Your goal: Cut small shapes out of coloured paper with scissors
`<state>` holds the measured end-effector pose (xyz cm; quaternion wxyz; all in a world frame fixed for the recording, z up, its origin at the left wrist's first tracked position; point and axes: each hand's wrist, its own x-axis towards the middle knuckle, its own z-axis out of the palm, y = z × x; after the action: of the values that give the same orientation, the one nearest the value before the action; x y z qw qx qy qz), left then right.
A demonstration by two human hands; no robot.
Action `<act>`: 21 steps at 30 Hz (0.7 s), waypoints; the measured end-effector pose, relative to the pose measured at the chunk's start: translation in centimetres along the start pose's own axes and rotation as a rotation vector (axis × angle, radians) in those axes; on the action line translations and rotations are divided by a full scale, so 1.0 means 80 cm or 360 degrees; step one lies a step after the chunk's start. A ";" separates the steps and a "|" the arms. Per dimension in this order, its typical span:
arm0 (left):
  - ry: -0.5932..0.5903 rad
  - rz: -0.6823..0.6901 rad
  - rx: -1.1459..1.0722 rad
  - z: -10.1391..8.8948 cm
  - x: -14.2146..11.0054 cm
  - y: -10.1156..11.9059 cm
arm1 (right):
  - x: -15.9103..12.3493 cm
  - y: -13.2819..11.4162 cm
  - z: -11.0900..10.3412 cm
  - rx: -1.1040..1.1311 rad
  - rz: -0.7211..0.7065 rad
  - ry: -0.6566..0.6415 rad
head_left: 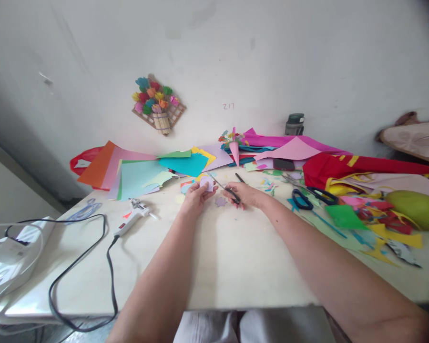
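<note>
My left hand (196, 196) pinches a small pale lilac piece of paper (208, 184) above the white table (214, 257). My right hand (243, 194) is closed round the handles of a pair of scissors (223, 186), whose blades point up and left toward the paper. A small lilac star-shaped cutout (220, 202) lies on the table between my two hands.
A white glue gun (133, 217) with a black cord (79, 267) lies at the left. Coloured paper sheets (146, 171) are spread along the wall. Blue-handled scissors (309, 198), paper scraps (375, 224), a phone (283, 164) and a green fruit (420, 208) crowd the right. A paper-flower basket (157, 105) hangs on the wall.
</note>
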<state>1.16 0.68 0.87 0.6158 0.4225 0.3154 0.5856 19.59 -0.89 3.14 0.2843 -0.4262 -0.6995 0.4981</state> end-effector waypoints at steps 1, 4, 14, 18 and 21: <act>-0.0023 -0.0004 -0.0004 0.000 0.000 0.000 | -0.001 0.000 -0.001 -0.0001 -0.0010 -0.0002; -0.0063 -0.0016 -0.0007 0.001 0.000 -0.001 | -0.002 0.001 -0.002 0.0010 -0.0035 -0.0028; -0.0068 -0.0052 -0.0031 0.007 -0.004 0.002 | 0.008 0.013 0.002 -0.0008 -0.0034 -0.0024; -0.0090 -0.0054 -0.0018 0.008 -0.004 0.003 | 0.009 0.011 0.004 -0.0019 -0.0043 0.0003; -0.0092 -0.0046 -0.0034 0.008 -0.003 0.002 | 0.008 0.011 0.004 -0.0010 -0.0043 -0.0005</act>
<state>1.58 0.32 1.27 0.6376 0.4278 0.2972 0.5676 19.32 -0.31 2.18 0.2887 -0.4169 -0.7073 0.4926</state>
